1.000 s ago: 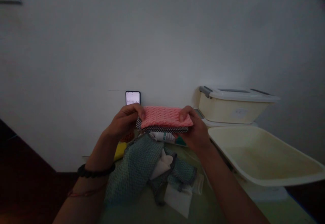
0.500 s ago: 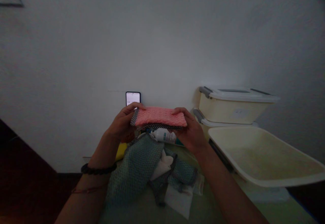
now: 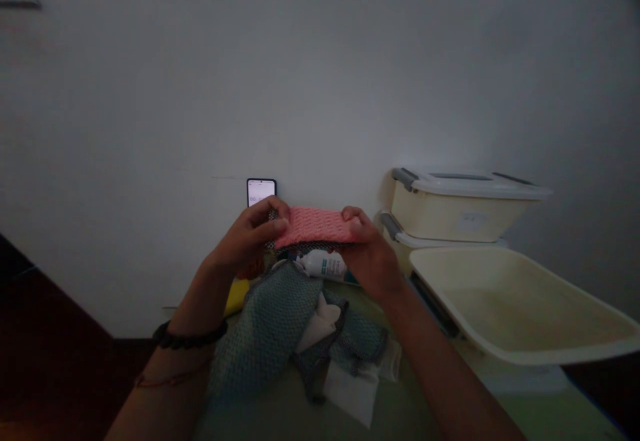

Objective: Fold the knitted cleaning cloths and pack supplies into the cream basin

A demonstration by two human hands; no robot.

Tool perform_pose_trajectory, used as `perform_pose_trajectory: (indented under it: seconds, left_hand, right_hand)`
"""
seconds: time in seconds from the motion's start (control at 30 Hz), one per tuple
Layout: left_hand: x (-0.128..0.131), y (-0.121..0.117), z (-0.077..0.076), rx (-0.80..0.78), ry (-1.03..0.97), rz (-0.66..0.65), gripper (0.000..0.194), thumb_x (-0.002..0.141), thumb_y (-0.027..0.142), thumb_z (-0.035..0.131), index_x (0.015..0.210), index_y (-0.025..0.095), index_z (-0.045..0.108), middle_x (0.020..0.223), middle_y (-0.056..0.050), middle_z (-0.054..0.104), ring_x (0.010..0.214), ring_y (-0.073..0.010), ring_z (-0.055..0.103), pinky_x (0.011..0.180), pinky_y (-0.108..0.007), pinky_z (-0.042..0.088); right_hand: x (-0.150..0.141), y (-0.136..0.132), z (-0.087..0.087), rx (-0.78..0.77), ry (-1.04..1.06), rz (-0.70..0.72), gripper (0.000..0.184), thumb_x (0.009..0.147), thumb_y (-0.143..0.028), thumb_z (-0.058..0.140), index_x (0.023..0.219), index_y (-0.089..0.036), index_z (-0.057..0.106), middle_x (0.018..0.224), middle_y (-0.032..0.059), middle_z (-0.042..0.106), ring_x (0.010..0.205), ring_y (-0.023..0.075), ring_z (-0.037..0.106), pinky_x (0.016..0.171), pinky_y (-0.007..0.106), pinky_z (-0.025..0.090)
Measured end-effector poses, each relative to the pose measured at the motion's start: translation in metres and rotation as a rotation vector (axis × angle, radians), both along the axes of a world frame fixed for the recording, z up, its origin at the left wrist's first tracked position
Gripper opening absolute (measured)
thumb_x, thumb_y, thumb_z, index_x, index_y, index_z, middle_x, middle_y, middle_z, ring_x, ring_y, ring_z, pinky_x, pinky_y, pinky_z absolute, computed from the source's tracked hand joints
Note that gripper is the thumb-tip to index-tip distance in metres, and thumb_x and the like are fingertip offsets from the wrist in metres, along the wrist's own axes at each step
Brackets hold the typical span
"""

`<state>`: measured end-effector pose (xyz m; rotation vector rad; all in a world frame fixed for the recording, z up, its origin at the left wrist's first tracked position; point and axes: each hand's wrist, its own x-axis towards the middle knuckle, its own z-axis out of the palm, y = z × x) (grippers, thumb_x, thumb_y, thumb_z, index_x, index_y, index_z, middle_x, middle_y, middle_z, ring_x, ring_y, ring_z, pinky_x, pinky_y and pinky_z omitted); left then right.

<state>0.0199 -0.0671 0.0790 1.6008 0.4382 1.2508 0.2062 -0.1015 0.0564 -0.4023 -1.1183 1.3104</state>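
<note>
A folded pink textured cloth (image 3: 320, 225) with a dark speckled underside is held up between my two hands, roughly level. My left hand (image 3: 250, 231) pinches its left end, thumb and fingertips on the pink face. At the other end my right hand (image 3: 373, 251) grips it, with the thumb and a finger on the pink side. Below lies a crumpled blue-green knitted cloth (image 3: 273, 328), with white pieces (image 3: 320, 324) showing among its folds. Behind the pink cloth a white bottle (image 3: 325, 264) with a label lies on its side, partly hidden.
A phone (image 3: 261, 191) with a lit screen leans on the wall behind my left hand. On the right, a lidded cream box (image 3: 450, 211) is stacked on another, beside an open cream basin (image 3: 500, 254). Something yellow (image 3: 237, 296) sits by my left forearm.
Both hands have shifted their grip, with the thumbs now over the pink face. The left hand has come slightly inward, and the speckled left edge is now mostly covered.
</note>
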Motion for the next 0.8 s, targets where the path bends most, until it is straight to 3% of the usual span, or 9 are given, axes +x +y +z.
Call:
perform_pose_trajectory:
  seconds: [0.1, 0.2, 0.37, 0.53, 0.7, 0.8]
  left_hand:
    - [0.001, -0.001, 0.000, -0.023, 0.041, 0.051, 0.016, 0.067, 0.020, 0.070, 0.074, 0.018, 0.056, 0.065, 0.005, 0.053, 0.049, -0.0047, 0.047, 0.043, -0.013, 0.039]
    - [0.005, -0.004, 0.003, -0.073, 0.039, 0.077, 0.015, 0.071, 0.024, 0.065, 0.079, 0.020, 0.053, 0.061, 0.006, 0.054, 0.044, -0.0057, 0.049, 0.041, -0.014, 0.041]
    - [0.010, -0.005, 0.006, -0.158, 0.052, 0.142, 0.012, 0.076, 0.027, 0.057, 0.085, 0.020, 0.054, 0.056, 0.006, 0.053, 0.038, -0.0074, 0.049, 0.035, -0.017, 0.042]
    - [0.009, -0.002, 0.005, -0.200, 0.059, 0.114, 0.011, 0.075, 0.026, 0.058, 0.083, 0.018, 0.059, 0.061, 0.004, 0.055, 0.036, -0.0065, 0.049, 0.032, -0.016, 0.040]
    - [0.007, -0.002, 0.003, -0.208, 0.060, 0.035, 0.016, 0.076, 0.030, 0.057, 0.086, 0.018, 0.059, 0.056, 0.004, 0.055, 0.033, -0.0069, 0.048, 0.030, -0.016, 0.038]
    - [0.008, -0.002, 0.003, -0.201, 0.064, 0.025, 0.018, 0.075, 0.030, 0.059, 0.083, 0.014, 0.059, 0.059, 0.002, 0.057, 0.036, -0.0062, 0.048, 0.031, -0.015, 0.038]
  right_hand:
    - [0.000, 0.002, -0.004, -0.016, -0.058, -0.010, 0.032, 0.067, -0.024, 0.061, 0.096, -0.025, 0.048, 0.075, -0.0038, 0.054, 0.064, 0.0116, 0.049, 0.058, 0.024, 0.040]
    - [0.002, 0.002, -0.001, -0.001, -0.024, 0.053, 0.035, 0.071, -0.030, 0.054, 0.105, -0.025, 0.050, 0.078, -0.0021, 0.057, 0.062, 0.0128, 0.050, 0.058, 0.027, 0.043]
    - [0.004, 0.004, 0.002, 0.073, -0.021, 0.058, 0.029, 0.071, -0.027, 0.045, 0.094, -0.022, 0.062, 0.094, 0.0011, 0.061, 0.063, 0.0136, 0.053, 0.059, 0.031, 0.047]
    - [0.003, 0.006, -0.003, 0.085, -0.121, -0.034, 0.021, 0.078, -0.026, 0.051, 0.095, -0.022, 0.064, 0.081, -0.0015, 0.064, 0.056, 0.0103, 0.056, 0.053, 0.026, 0.048]
    - [0.004, 0.005, -0.005, 0.055, -0.158, 0.011, 0.020, 0.082, -0.030, 0.052, 0.100, -0.026, 0.061, 0.062, -0.0065, 0.061, 0.034, 0.0069, 0.052, 0.041, 0.023, 0.047]
    - [0.004, 0.004, -0.005, 0.041, -0.123, 0.036, 0.015, 0.081, -0.029, 0.049, 0.090, -0.025, 0.061, 0.057, -0.0076, 0.059, 0.029, 0.0060, 0.049, 0.042, 0.025, 0.050]
